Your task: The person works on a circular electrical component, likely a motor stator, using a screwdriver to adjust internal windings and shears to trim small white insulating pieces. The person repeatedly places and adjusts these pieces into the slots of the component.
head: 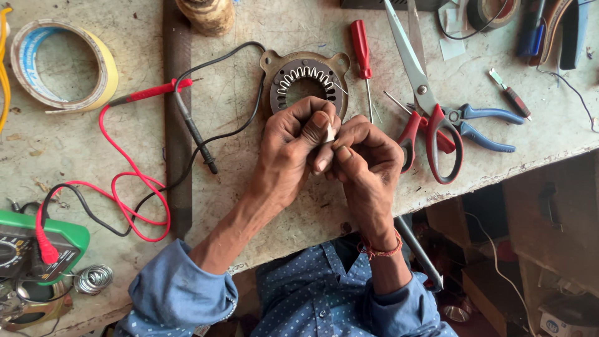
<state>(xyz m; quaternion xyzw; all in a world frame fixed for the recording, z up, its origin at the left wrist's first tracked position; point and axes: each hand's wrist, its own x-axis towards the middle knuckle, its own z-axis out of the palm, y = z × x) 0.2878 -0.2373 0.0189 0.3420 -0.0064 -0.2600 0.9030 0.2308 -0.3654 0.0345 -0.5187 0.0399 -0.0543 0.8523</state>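
Both hands [331, 146] pinch a small white strip [329, 133], long axis upright.

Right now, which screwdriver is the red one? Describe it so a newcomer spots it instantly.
Start at the round metal stator ring at the top middle of the workbench, just above the hands. Immediately right of it lies the red-handled screwdriver, handle pointing away, thin shaft toward the right hand. Unlike the neighbouring scissors, it is one slim straight piece.

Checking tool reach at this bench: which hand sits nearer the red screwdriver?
Right hand, probably: it is on the side where the red screwdriver lies. The left hand is farther off. Both pinch a small white piece.
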